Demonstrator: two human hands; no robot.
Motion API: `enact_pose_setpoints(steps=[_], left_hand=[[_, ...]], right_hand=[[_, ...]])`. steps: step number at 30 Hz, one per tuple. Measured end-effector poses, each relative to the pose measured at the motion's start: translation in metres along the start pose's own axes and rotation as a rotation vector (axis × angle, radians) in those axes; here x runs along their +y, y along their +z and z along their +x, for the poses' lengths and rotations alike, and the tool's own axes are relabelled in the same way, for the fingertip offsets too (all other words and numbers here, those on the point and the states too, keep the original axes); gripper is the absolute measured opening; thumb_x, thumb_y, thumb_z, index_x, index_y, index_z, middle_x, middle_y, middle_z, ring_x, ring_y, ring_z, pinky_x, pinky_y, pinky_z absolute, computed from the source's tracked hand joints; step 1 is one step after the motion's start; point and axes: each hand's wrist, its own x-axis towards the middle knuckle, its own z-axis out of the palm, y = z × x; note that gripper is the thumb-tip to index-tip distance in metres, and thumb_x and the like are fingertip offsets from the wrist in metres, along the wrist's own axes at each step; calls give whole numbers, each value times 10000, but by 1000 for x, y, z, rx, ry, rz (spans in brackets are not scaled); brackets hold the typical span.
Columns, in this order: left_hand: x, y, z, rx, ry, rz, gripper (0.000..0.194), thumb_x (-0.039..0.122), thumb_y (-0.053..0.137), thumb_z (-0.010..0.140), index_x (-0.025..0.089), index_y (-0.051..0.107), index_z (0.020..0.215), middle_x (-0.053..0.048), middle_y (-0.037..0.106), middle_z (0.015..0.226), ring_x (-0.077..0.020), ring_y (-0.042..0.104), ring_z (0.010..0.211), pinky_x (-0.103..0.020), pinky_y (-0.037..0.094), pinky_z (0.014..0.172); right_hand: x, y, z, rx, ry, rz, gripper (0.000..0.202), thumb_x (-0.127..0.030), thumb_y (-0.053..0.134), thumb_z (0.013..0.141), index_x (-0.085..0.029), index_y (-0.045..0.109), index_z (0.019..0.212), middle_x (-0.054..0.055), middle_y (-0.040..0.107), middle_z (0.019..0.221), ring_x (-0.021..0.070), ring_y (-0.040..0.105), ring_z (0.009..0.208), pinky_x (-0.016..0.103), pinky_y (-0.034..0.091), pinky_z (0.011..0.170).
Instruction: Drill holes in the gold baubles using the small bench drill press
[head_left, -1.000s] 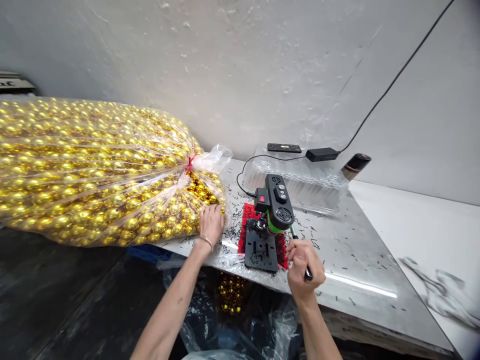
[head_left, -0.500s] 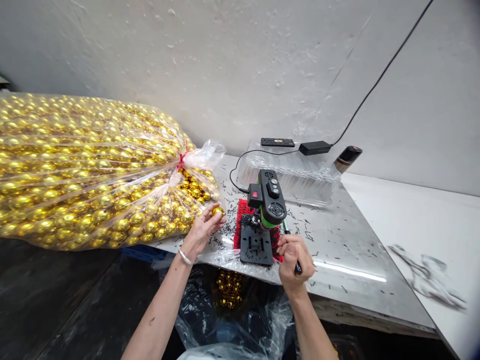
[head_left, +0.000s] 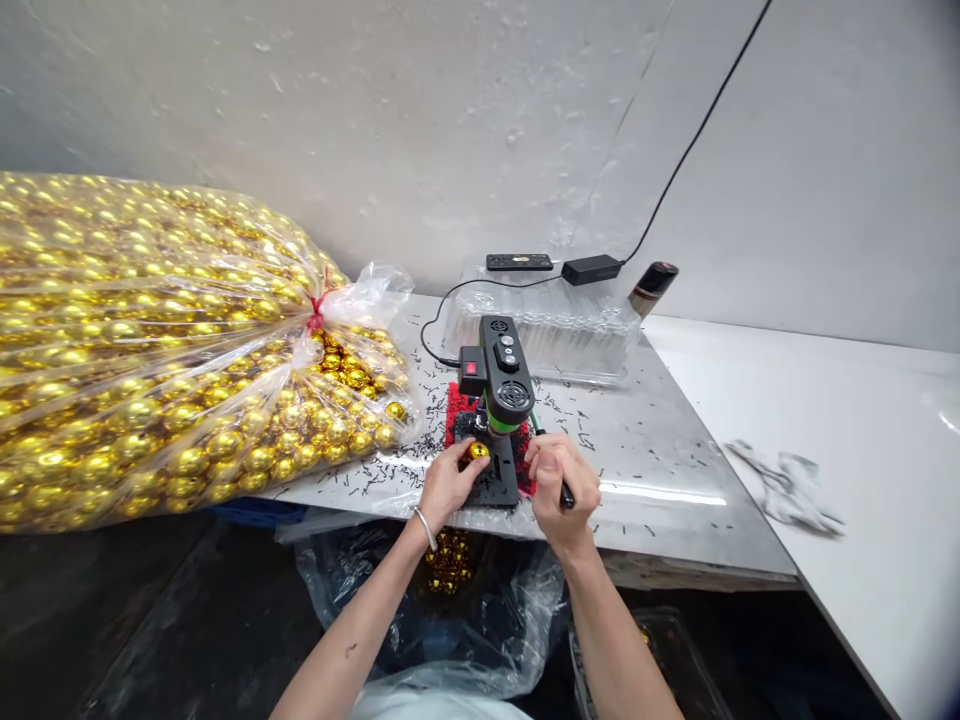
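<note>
Between the thumb and fingers of my left hand [head_left: 447, 484] is a shiny gold ball [head_left: 479, 453]. It is over the dark base plate [head_left: 495, 486] of a small black and green bench press [head_left: 508, 372], close below the head. My right hand [head_left: 562, 488] is wrapped round the black-gripped lever [head_left: 567, 495] on the press's right side. A red mat [head_left: 455, 402] under the press is strewn with small black shavings. To the left lies a big clear bag [head_left: 187, 350] full of gold balls, tied with a red string [head_left: 318, 310].
Behind the press stand a clear plastic tray [head_left: 555, 335], a black power adapter [head_left: 592, 269], a flat black remote-like object [head_left: 519, 262] and a dark-capped can [head_left: 654, 288]. Whitish gloves [head_left: 787, 488] lie at right. Below the table edge, a plastic-lined opening [head_left: 510, 620] holds more gold balls [head_left: 448, 562].
My left hand has carried the gold ball rightward from beside the bag to the press plate. My right hand keeps its hold on the lever. The whole view has shifted slightly.
</note>
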Motion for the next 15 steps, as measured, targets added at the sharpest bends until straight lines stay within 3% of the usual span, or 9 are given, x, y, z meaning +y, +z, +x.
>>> enact_pose_setpoints(steps=[3,6,15], left_hand=[[3,2,-3,13,150,234,332,316,660,791,173,675,1090,-103,717,1034,-263,653,973,-412,499,888],[3,1,-5,49,251,322,313,296,642,816,175,655,1104,-110,701,1067,-264,640,997,-411,491,896],[-6,7,-2,45,321,279,314,327,690,791,194,676,1076,-88,696,1072,-248,619,1002,-421,479,909]], right_hand=[[1,1,-2,4,-12,-3,247,-30,413,856,-200,446,679,-9,491,621,125,525,643,263,409,569],[1,1,-5,-5,-28,-10,240,-23,415,852,-200,450,693,-6,497,626,128,531,656,262,414,567],[1,2,-12,-18,-8,14,235,-29,414,857,-200,446,700,-5,495,608,132,533,662,260,426,565]])
